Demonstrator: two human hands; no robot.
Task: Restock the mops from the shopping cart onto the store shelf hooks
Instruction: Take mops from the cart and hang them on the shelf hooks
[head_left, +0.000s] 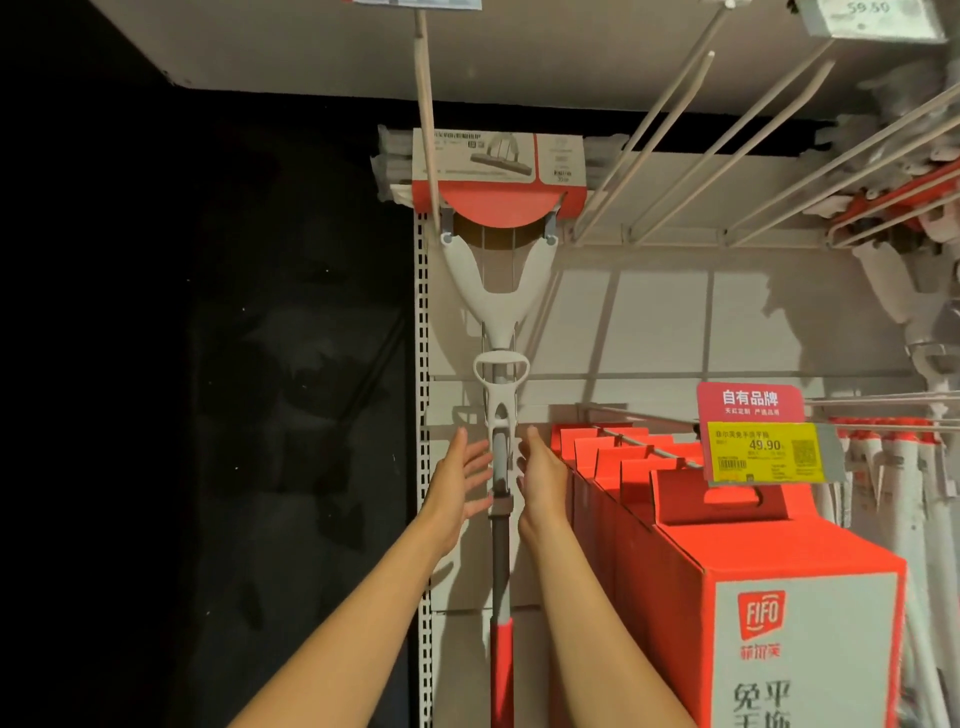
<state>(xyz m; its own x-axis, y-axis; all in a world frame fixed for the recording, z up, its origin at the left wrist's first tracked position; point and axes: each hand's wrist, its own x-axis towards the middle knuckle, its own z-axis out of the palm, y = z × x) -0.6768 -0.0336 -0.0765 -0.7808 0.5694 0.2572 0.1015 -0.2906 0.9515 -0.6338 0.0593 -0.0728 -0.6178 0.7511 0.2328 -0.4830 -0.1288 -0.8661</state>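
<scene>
I see the mop (497, 322) hanging upright from a hook (426, 104) at the far left of the shelf. My left hand (460, 480) and right hand (543, 478) flank its handle, fingers straight, gripping nothing. Red boxes (727, 545) hang to the right.

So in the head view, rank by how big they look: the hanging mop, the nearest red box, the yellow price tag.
1. Mop: runs from near the top down past the bottom edge.
2. Red box: looks large, but it is nearest the camera and cut off, so its lead over the tag is unsure.
3. Price tag.
</scene>
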